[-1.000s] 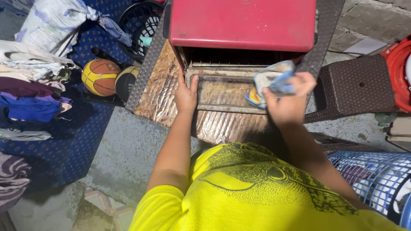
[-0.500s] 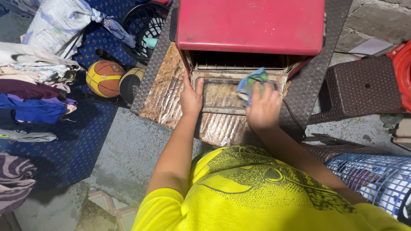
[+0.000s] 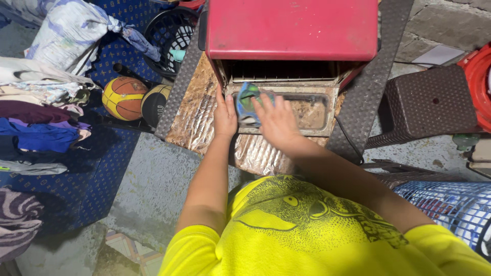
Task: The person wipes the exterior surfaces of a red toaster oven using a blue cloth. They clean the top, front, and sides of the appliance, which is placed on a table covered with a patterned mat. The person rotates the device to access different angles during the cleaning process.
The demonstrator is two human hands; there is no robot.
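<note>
oven [image 3: 291,28]: red | cloth [image 3: 246,102]: blue-green | shirt [image 3: 286,235]: yellow, black print | ball [image 3: 121,95]: orange-yellow

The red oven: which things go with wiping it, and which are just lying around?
In use: red oven, its open door, cloth, left hand, right hand.

Lying about: two balls, black basket, brown stool, clothes pile.

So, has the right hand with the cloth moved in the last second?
Yes. The right hand and cloth went leftward along the open oven door, toward the left hand.
</note>
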